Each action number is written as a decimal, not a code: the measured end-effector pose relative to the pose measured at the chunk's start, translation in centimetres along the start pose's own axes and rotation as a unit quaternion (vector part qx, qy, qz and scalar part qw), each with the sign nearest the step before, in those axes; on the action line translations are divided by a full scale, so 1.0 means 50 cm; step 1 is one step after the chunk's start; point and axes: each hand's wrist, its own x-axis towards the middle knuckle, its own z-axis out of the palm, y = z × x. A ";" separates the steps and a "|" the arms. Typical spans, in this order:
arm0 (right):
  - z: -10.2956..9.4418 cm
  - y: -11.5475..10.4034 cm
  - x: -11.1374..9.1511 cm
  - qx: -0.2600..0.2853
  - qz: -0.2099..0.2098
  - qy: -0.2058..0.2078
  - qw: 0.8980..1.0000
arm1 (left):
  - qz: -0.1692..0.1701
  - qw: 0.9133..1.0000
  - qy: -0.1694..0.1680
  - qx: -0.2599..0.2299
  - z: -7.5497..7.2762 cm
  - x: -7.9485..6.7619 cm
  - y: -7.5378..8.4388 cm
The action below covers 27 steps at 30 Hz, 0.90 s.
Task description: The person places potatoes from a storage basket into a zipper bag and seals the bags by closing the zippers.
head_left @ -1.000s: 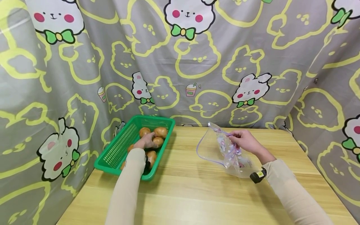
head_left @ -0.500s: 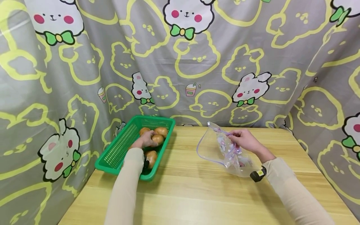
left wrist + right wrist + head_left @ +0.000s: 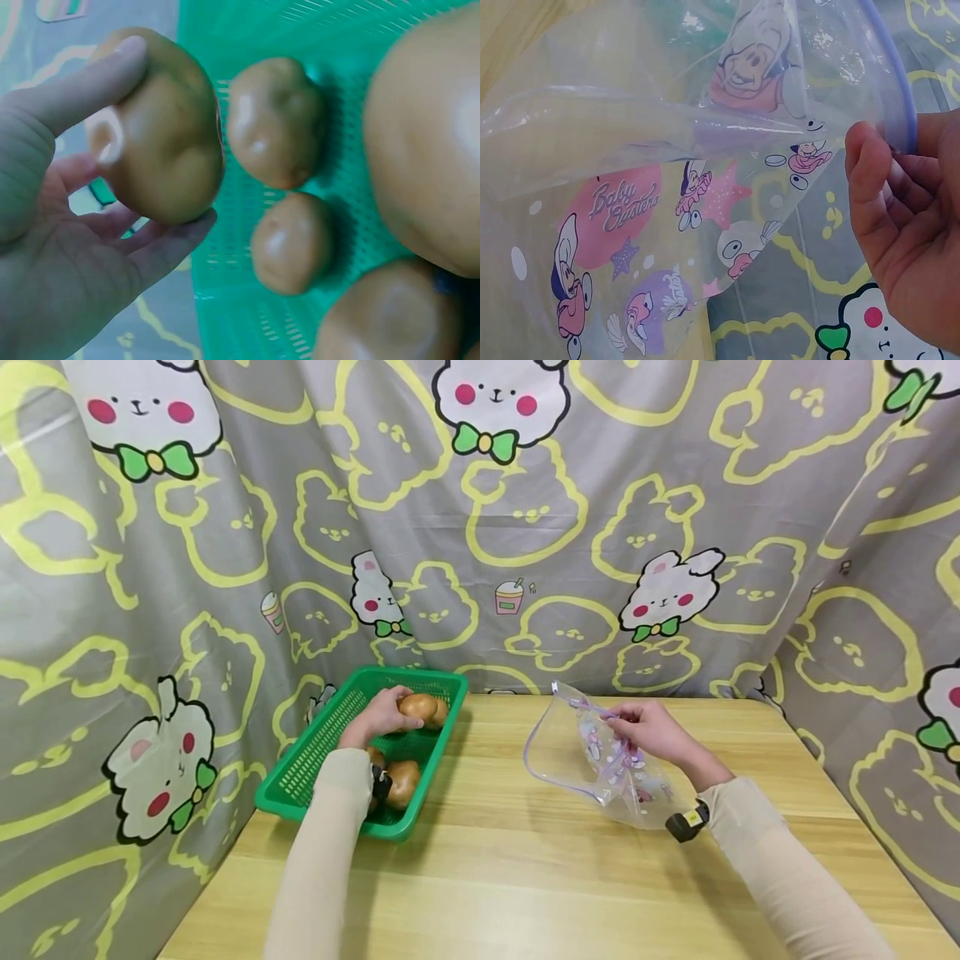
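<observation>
My left hand [image 3: 381, 713] holds a brown potato [image 3: 159, 127] between thumb and fingers, over the far end of the green basket [image 3: 268, 792]. Other potatoes lie in the basket, among them a lumpy one [image 3: 274, 121], a small round one [image 3: 291, 244] and a big one [image 3: 403, 783] near my left wrist. With thumb and fingers, my right hand [image 3: 654, 732] pinches the purple-edged rim of a clear zip bag [image 3: 630, 225]. Cartoon prints and the words "Baby Oysters" show on the bag. Its mouth gapes toward the basket side.
The basket stands at the left of a wooden table [image 3: 480, 860]. Behind and on both sides hangs a grey curtain [image 3: 480, 527] with cartoon prints, close to the table's far edge. A black wrist camera [image 3: 686, 822] sits at my right cuff, beside the bag's lower end.
My left hand has gripped a potato and lifted it up from the others in the basket. The right hand and the bag have hardly moved.
</observation>
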 end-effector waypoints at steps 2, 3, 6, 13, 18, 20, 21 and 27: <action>-0.002 -0.014 -0.005 -0.003 -0.002 -0.001 1.000 | 0.004 1.000 -0.002 -0.024 -0.005 -0.006 0.010; -0.002 -0.016 -0.006 -0.004 -0.002 -0.001 1.000 | 0.005 0.999 -0.002 -0.035 -0.007 -0.008 0.016; -0.002 -0.019 -0.009 -0.002 -0.002 0.001 1.000 | 0.012 0.998 0.001 -0.054 -0.011 -0.014 0.039; -0.001 0.018 0.004 0.004 -0.001 0.009 1.000 | 0.044 0.996 -0.007 -0.078 0.000 -0.036 0.133; -0.001 0.059 0.020 -0.002 0.002 0.014 1.000 | 0.069 0.994 -0.006 -0.082 0.034 -0.034 0.179; -0.001 0.058 0.020 -0.001 0.002 0.013 1.000 | 0.082 0.993 -0.006 -0.083 0.048 -0.034 0.197; -0.002 0.059 0.020 -0.001 0.001 0.013 1.000 | 0.089 0.992 -0.008 -0.089 0.056 -0.034 0.206; 0.001 0.059 0.024 -0.001 0.010 0.017 1.000 | 0.141 0.985 -0.017 -0.101 0.105 -0.033 0.255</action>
